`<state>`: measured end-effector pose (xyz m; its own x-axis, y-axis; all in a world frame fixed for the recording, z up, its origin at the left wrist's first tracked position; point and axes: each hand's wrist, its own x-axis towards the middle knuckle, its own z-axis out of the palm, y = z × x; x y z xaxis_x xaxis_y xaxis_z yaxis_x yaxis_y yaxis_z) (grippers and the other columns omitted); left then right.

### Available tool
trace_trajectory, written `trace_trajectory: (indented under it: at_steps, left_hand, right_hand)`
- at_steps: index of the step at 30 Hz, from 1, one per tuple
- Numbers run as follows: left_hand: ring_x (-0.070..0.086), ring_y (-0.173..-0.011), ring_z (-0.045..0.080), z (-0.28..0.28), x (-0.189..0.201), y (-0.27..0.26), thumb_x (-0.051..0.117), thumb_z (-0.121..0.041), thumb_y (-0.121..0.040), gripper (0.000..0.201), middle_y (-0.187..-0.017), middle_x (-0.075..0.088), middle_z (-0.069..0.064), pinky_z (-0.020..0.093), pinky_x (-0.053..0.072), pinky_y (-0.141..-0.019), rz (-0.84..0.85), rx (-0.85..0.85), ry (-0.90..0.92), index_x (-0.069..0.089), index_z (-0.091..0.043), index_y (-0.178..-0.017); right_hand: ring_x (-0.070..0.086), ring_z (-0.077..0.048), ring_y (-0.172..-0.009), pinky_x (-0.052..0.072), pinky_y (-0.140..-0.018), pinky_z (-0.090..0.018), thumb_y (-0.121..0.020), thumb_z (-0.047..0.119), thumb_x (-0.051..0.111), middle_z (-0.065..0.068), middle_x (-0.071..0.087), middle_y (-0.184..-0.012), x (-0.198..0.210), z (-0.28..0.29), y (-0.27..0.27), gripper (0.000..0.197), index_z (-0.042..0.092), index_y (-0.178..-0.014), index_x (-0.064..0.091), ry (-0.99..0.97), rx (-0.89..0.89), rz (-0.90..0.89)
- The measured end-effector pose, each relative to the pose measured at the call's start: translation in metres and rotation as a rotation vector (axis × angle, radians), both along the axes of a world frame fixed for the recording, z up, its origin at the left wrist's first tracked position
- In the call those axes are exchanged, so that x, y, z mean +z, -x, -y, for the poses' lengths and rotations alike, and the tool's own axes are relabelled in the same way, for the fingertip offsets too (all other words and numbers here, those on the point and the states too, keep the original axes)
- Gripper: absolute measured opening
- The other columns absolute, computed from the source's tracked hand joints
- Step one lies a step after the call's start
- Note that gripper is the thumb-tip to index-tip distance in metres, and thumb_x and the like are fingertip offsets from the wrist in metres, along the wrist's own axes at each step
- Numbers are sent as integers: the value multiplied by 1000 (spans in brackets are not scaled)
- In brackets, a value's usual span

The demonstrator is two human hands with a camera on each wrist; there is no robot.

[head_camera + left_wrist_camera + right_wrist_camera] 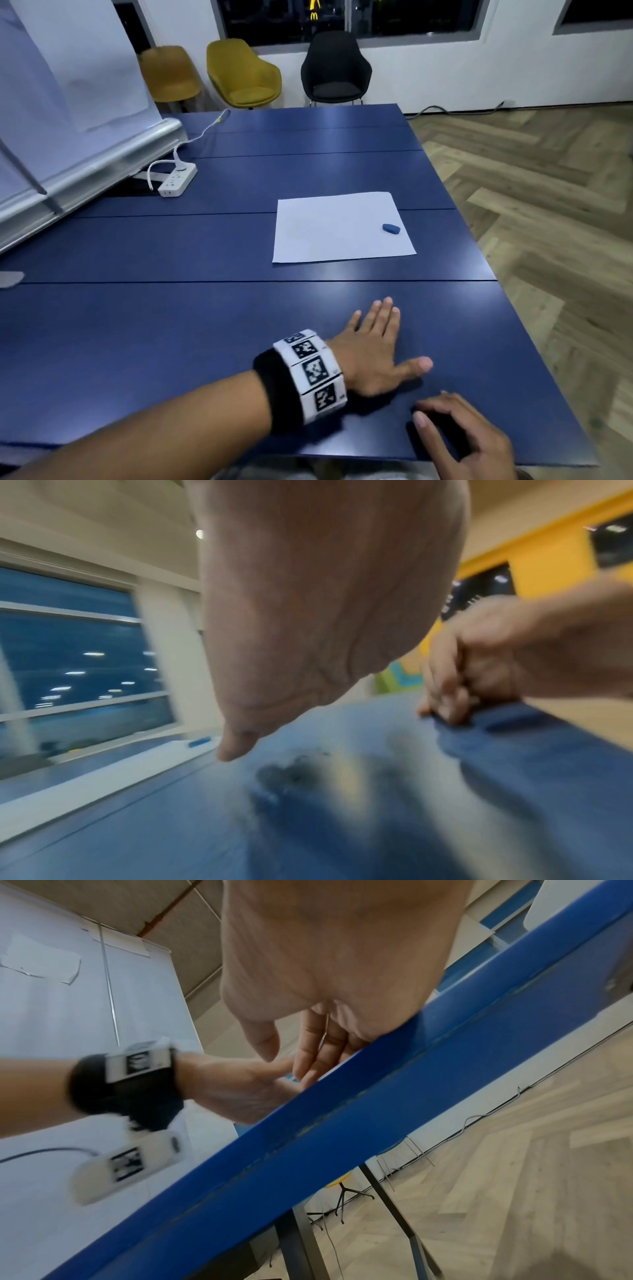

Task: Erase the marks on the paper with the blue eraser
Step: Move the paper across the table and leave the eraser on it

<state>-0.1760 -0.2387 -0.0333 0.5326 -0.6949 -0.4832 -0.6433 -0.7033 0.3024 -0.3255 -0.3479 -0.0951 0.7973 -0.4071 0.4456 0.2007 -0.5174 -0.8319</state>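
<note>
Small blue oval rubber eraser (391, 228): lies on white paper sheet (335, 229) toward the blue counter's (171, 325) right edge. Likely light, grippy; pinch its long sides. Left hand (373, 353) flat, fingers apart; right hand (459, 435) loosely curled, empty.

An office or meeting room. A large blue table (239, 240) stands on wood-patterned flooring, with a whiteboard (68, 85) alongside. Yellow and black visitor chairs (335, 68) line the windowed wall.

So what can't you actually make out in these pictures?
- Marks on the paper: too faint in the head view.
- Blue eraser: a small blurred sliver in the left wrist view.
- Right hand: fingertips hidden by the table edge in the right wrist view.
</note>
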Motion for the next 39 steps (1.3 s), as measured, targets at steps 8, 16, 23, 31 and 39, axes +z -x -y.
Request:
trace_trajectory:
  at_steps: [8,16,23,31,39]
  left_hand:
    - [-12,-151,26,-192,-21,21,-11,-82,-73,116,-164,-10,14,50,-3,-120,319,977,-105,4,-2,-156]
    - [31,-143,39,-65,-62,44,-2,-73,-92,106,-151,37,27,53,10,-112,249,648,16,43,9,-142]
    - [-27,-146,18,20,-26,65,-30,-84,-56,128,-157,-31,6,32,-22,-115,81,295,240,-12,-4,-154]
    - [-15,-150,27,-144,-18,15,-3,-75,-69,113,-162,-19,16,46,-3,-121,171,946,-186,-11,-1,-153]
    - [-29,-145,28,-88,-19,-6,-5,-84,-68,118,-156,-34,17,41,-12,-120,106,534,-245,-23,0,-150]
  right_hand:
    - [61,-7,-69,48,-87,-15,-74,33,66,10,66,-67,-3,-2,0,18,17,-67,72,16,-11,57]
    - [64,3,-76,49,-88,-15,-75,31,64,8,67,-66,-1,-3,3,21,14,-65,71,-52,2,98]
    - [69,-21,-91,51,-89,-22,-83,9,53,0,71,-71,-10,10,12,19,14,-76,70,-436,-119,192]
    - [62,-18,-62,51,-98,-38,-84,21,50,-2,66,-67,-7,5,9,31,-1,-72,67,-408,3,241]
    - [61,-20,-59,52,-96,-42,-85,21,50,-3,65,-64,-7,5,8,26,12,-70,69,-380,-6,257]
